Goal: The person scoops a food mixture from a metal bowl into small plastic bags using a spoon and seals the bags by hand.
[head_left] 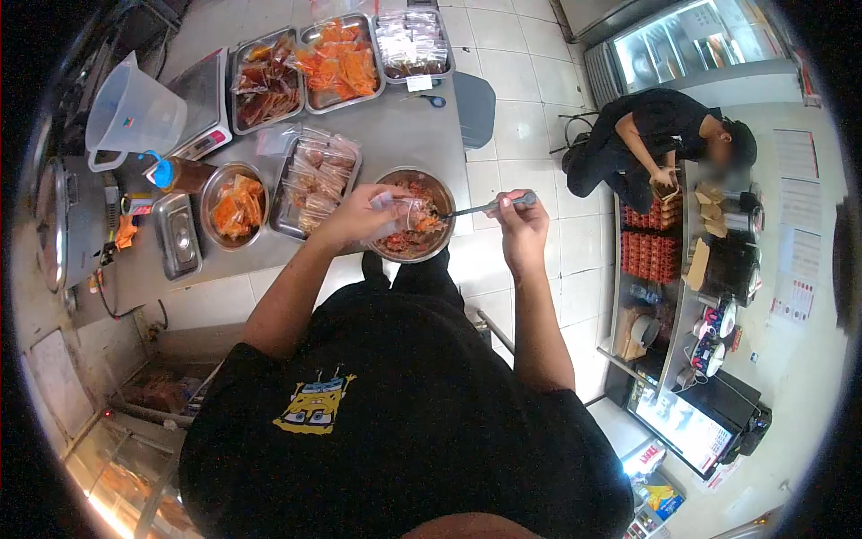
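My left hand [368, 214] is closed on a small clear plastic bag [409, 214] above a metal bowl [449, 193]. Chopped reddish-orange food [400, 242] lies in the bowl. My right hand [521, 220] grips the grey handle of a spoon-like utensil [469, 211]. Its far end reaches the bag's mouth, where bits of food hide the tip's shape. Beside my left wrist stands a metal tray [285, 225] of filled small bags [319, 171].
Trays of orange packets [341, 67], brown packets [269, 85] and white packets [413, 40] line the table's far side. A bowl of orange packets [236, 208], a sauce bottle [184, 175], a scale [202, 108] and a jug [135, 112] are leftward. A person [669, 135] crouches at right.
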The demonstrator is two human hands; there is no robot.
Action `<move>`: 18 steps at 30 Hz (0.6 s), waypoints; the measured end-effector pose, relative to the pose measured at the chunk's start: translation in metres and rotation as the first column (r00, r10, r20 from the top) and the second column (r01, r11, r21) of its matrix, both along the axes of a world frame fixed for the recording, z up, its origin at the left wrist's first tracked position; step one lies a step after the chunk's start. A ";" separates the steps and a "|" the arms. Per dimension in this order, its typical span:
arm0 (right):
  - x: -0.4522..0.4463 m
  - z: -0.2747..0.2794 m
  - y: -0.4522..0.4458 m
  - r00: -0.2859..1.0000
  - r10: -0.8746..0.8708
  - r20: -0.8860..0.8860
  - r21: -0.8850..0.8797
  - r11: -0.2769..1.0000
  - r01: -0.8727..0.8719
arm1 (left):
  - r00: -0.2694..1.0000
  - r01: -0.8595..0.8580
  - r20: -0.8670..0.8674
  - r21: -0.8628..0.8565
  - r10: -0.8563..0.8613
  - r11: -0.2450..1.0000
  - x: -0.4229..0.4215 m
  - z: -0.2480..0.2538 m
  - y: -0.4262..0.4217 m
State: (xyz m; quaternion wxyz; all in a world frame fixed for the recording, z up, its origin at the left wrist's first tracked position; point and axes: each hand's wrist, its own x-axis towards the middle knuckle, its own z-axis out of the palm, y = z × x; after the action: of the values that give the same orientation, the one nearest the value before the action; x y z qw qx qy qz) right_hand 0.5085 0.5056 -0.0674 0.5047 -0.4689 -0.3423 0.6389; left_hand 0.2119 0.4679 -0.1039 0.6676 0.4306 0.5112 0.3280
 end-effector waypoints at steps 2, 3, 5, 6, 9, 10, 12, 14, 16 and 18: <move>-0.002 0.017 0.006 0.974 0.131 0.183 0.147 0.976 -0.159 | 1.000 0.027 0.009 0.031 -0.027 0.999 0.002 0.005 0.003; -0.004 0.024 0.009 0.974 0.130 0.184 0.148 0.976 -0.158 | 0.999 0.037 -0.005 0.010 -0.037 0.999 0.004 0.017 0.004; -0.009 0.038 0.013 0.940 0.170 0.296 0.226 0.944 -0.242 | 0.999 0.047 -0.019 -0.008 -0.047 0.999 0.005 0.023 0.005; -0.014 0.047 0.013 0.940 0.170 0.297 0.228 0.943 -0.243 | 0.998 0.044 -0.055 0.027 -0.042 0.999 0.005 0.021 0.006; -0.030 0.067 0.010 0.912 0.078 0.403 0.241 0.952 -0.188 | 1.000 -0.022 -0.002 -0.016 0.022 1.000 0.010 0.027 0.005; -0.033 0.071 0.008 0.904 0.060 0.423 0.264 0.947 -0.186 | 0.993 -0.076 0.082 -0.102 0.085 0.992 0.013 0.031 0.004; -0.037 0.077 0.005 0.896 0.045 0.442 0.289 0.938 -0.190 | 0.982 -0.091 0.155 -0.117 0.109 0.989 0.015 0.034 0.001; -0.040 0.083 0.002 0.889 -0.002 0.458 0.372 0.909 -0.189 | 0.964 -0.105 0.228 -0.132 0.134 0.986 0.012 0.034 -0.002; -0.043 0.094 -0.002 0.862 -0.024 0.506 0.442 0.866 -0.235 | 0.973 -0.054 0.227 0.004 0.052 0.999 0.008 0.026 -0.005; -0.043 0.102 -0.005 0.810 -0.075 0.581 0.548 0.772 -0.322 | 0.971 -0.065 0.232 0.027 0.057 0.998 0.007 0.019 -0.010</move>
State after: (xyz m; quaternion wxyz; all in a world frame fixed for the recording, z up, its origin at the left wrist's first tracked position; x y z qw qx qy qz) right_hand 0.4650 0.5005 0.0343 0.4584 -0.4195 -0.7005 0.3510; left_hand 0.2189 0.4581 -0.0846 0.7048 0.3848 0.4373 0.4050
